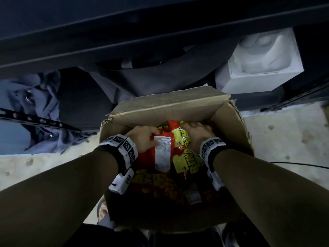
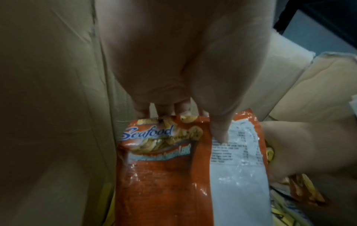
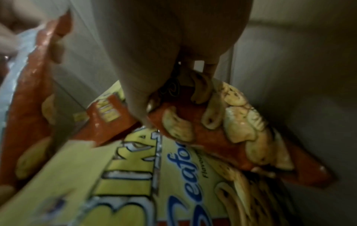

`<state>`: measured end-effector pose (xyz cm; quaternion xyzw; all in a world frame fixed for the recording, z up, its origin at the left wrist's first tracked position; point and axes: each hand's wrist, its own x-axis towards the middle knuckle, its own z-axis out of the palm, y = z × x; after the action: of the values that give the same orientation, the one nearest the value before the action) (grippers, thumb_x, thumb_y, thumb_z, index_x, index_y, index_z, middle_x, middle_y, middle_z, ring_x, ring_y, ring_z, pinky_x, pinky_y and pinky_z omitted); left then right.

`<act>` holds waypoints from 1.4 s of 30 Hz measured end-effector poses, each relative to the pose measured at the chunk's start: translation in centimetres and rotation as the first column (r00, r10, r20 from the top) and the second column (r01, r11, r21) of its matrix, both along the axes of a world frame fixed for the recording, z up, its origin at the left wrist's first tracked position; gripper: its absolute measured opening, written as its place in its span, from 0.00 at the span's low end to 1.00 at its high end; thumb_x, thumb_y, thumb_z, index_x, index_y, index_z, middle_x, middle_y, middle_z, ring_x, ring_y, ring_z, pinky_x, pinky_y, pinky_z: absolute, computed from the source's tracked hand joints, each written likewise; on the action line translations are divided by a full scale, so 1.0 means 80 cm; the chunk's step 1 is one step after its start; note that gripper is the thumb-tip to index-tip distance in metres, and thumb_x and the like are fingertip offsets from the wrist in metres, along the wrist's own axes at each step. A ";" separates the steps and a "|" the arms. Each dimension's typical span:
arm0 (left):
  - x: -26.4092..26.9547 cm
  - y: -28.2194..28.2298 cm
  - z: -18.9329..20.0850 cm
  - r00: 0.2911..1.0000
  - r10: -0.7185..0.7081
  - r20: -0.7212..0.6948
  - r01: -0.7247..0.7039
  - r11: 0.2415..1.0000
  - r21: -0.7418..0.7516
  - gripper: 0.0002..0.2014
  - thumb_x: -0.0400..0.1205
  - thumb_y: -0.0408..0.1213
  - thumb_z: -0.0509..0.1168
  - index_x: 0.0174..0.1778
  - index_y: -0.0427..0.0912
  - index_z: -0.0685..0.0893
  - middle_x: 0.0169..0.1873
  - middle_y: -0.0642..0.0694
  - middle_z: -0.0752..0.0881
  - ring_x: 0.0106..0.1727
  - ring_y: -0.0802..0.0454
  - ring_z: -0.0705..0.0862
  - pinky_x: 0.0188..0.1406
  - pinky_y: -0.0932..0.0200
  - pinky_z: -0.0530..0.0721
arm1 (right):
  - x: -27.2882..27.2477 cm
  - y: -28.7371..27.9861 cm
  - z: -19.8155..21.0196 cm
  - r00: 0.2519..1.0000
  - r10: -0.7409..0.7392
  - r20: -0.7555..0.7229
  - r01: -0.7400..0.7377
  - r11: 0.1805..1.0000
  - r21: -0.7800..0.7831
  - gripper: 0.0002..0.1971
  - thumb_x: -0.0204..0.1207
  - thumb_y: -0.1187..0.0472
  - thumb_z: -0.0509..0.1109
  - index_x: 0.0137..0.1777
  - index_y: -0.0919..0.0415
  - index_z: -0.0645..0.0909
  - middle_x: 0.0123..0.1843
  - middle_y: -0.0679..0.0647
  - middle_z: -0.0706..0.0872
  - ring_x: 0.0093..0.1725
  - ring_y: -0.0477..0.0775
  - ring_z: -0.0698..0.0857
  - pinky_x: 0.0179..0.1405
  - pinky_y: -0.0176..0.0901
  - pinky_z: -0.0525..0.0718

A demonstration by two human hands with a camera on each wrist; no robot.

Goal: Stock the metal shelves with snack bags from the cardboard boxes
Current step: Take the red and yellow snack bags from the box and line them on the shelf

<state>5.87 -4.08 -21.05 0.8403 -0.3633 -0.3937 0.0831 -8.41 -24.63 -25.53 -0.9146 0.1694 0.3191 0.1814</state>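
An open cardboard box point(image 1: 229, 122) stands on the floor below me, with several orange and yellow snack bags in it. My left hand point(image 1: 151, 139) grips the top edge of one orange bag point(image 2: 164, 175); its thumb point(image 2: 218, 131) presses the bag's white label and its fingers curl behind. My right hand point(image 1: 194, 129) pinches the top of a second orange bag point(image 3: 212, 130) printed with chips, deep at the box's far right side. A yellow-fronted bag point(image 3: 135, 183) lies under it. The dark metal shelf point(image 1: 124, 32) runs across above the box.
A white foam block point(image 1: 263, 57) sits at the back right under the shelf. Crumpled blue cloth point(image 1: 35, 104) and a perforated metal strut point(image 1: 35, 120) lie at the left. The box's far flap point(image 1: 169, 102) stands up. A black cable point(image 1: 293, 164) crosses the concrete floor at right.
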 end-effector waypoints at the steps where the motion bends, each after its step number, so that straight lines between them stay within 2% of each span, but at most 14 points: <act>1: -0.001 0.002 0.005 1.000 0.000 -0.003 0.000 1.000 0.006 0.16 0.81 0.51 0.75 0.62 0.51 0.88 0.50 0.57 0.84 0.53 0.56 0.82 0.53 0.60 0.76 | -0.004 -0.001 0.007 1.000 -0.031 -0.006 0.031 0.999 0.018 0.50 0.73 0.44 0.78 0.89 0.40 0.52 0.89 0.50 0.63 0.87 0.60 0.61 0.83 0.65 0.62; 3: -0.004 0.007 0.020 1.000 -0.027 -0.004 0.027 1.000 0.012 0.12 0.81 0.50 0.74 0.58 0.51 0.88 0.48 0.55 0.85 0.50 0.55 0.82 0.50 0.60 0.75 | -0.012 -0.001 0.030 0.997 -0.083 0.002 0.083 0.996 0.045 0.48 0.74 0.47 0.78 0.89 0.40 0.54 0.89 0.52 0.64 0.87 0.61 0.64 0.83 0.66 0.65; 6: -0.014 0.014 0.060 0.998 -0.067 -0.002 0.067 0.998 0.007 0.05 0.83 0.47 0.73 0.46 0.53 0.85 0.40 0.58 0.82 0.45 0.55 0.81 0.47 0.58 0.74 | -0.027 0.001 0.074 0.985 -0.172 0.028 0.169 0.981 0.096 0.40 0.76 0.53 0.77 0.84 0.43 0.61 0.81 0.55 0.76 0.78 0.66 0.76 0.77 0.67 0.74; 9: -0.022 0.016 0.110 0.997 -0.081 0.015 0.081 0.997 -0.021 0.19 0.83 0.47 0.73 0.31 0.59 0.72 0.32 0.58 0.78 0.38 0.57 0.78 0.41 0.56 0.74 | -0.041 0.008 0.130 0.965 -0.263 0.021 0.259 0.958 0.121 0.36 0.75 0.58 0.80 0.79 0.46 0.66 0.68 0.57 0.87 0.64 0.64 0.87 0.64 0.63 0.87; 12: -0.028 0.014 0.174 0.995 -0.100 -0.001 0.100 0.995 -0.001 0.14 0.83 0.48 0.73 0.34 0.55 0.77 0.33 0.55 0.80 0.38 0.55 0.80 0.42 0.55 0.78 | -0.053 0.012 0.196 0.932 -0.360 0.035 0.348 0.919 0.186 0.33 0.74 0.60 0.81 0.75 0.52 0.70 0.61 0.58 0.90 0.58 0.62 0.90 0.60 0.57 0.90; 14: -0.030 0.009 0.225 0.994 -0.111 0.011 0.111 0.994 0.014 0.10 0.83 0.49 0.73 0.38 0.56 0.80 0.33 0.57 0.80 0.40 0.55 0.80 0.44 0.56 0.78 | -0.060 0.012 0.247 0.902 -0.426 0.065 0.406 0.890 0.207 0.34 0.74 0.58 0.82 0.76 0.55 0.71 0.61 0.58 0.90 0.59 0.62 0.90 0.60 0.51 0.88; 16: -0.031 0.002 0.282 0.992 -0.126 0.031 0.126 0.992 0.000 0.13 0.82 0.48 0.73 0.35 0.57 0.76 0.32 0.59 0.77 0.40 0.56 0.78 0.42 0.58 0.75 | -0.069 0.010 0.302 0.869 -0.484 0.105 0.457 0.865 0.206 0.37 0.74 0.57 0.83 0.80 0.55 0.70 0.65 0.59 0.89 0.63 0.62 0.88 0.59 0.48 0.85; 19: -0.035 -0.018 0.377 0.984 -0.169 0.065 0.169 0.986 -0.006 0.21 0.83 0.46 0.73 0.30 0.54 0.68 0.28 0.57 0.74 0.33 0.59 0.73 0.32 0.66 0.66 | -0.086 0.004 0.387 0.817 -0.556 0.150 0.518 0.824 0.229 0.40 0.73 0.53 0.84 0.82 0.53 0.69 0.69 0.59 0.87 0.68 0.63 0.86 0.64 0.50 0.84; 22: -0.042 -0.043 0.471 0.976 -0.208 0.056 0.210 0.977 -0.032 0.24 0.82 0.45 0.73 0.29 0.52 0.65 0.28 0.55 0.71 0.33 0.55 0.71 0.36 0.56 0.65 | -0.105 -0.012 0.472 0.775 -0.602 0.192 0.557 0.794 0.245 0.34 0.72 0.52 0.84 0.75 0.54 0.74 0.61 0.56 0.90 0.61 0.61 0.87 0.52 0.46 0.83; 27: -0.056 -0.103 0.619 0.938 -0.340 0.074 0.344 0.937 -0.060 0.20 0.83 0.46 0.72 0.31 0.52 0.70 0.30 0.55 0.75 0.33 0.60 0.73 0.31 0.63 0.66 | -0.144 -0.048 0.609 0.679 -0.683 0.269 0.643 0.731 0.231 0.31 0.69 0.47 0.84 0.70 0.53 0.78 0.55 0.54 0.91 0.57 0.61 0.87 0.51 0.49 0.84; 33: -0.072 -0.168 0.753 0.897 -0.411 0.162 0.435 0.888 -0.150 0.10 0.82 0.51 0.72 0.46 0.49 0.85 0.39 0.55 0.84 0.43 0.53 0.83 0.41 0.57 0.78 | -0.193 -0.088 0.730 0.526 -0.754 0.393 0.745 0.631 0.215 0.30 0.70 0.46 0.84 0.68 0.52 0.76 0.49 0.47 0.85 0.50 0.54 0.84 0.47 0.43 0.77; 36: -0.082 -0.197 0.822 0.878 -0.434 0.202 0.471 0.858 -0.205 0.08 0.83 0.52 0.71 0.48 0.53 0.85 0.41 0.57 0.85 0.43 0.55 0.84 0.42 0.55 0.81 | -0.206 -0.111 0.792 0.455 -0.764 0.458 0.772 0.594 0.224 0.30 0.71 0.47 0.83 0.70 0.51 0.76 0.50 0.47 0.85 0.48 0.53 0.83 0.47 0.42 0.77; 39: -0.088 -0.215 0.875 0.872 -0.436 0.224 0.485 0.834 -0.263 0.07 0.84 0.53 0.70 0.48 0.55 0.85 0.38 0.57 0.84 0.39 0.57 0.83 0.37 0.58 0.78 | -0.211 -0.129 0.840 0.384 -0.761 0.523 0.781 0.570 0.255 0.28 0.71 0.46 0.83 0.68 0.48 0.76 0.47 0.44 0.85 0.48 0.50 0.85 0.47 0.43 0.80; 42: -0.088 -0.230 0.930 0.868 -0.411 0.277 0.489 0.804 -0.339 0.09 0.85 0.56 0.67 0.47 0.55 0.83 0.36 0.56 0.86 0.38 0.56 0.84 0.36 0.55 0.82 | -0.214 -0.145 0.893 0.308 -0.743 0.594 0.777 0.558 0.294 0.26 0.71 0.46 0.83 0.65 0.46 0.77 0.47 0.43 0.86 0.45 0.42 0.84 0.40 0.38 0.79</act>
<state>-1.21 -22.48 53.36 0.7281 -0.6314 -0.2377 0.1211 -25.50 -36.24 45.91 -0.7771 0.5101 -0.1547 0.3345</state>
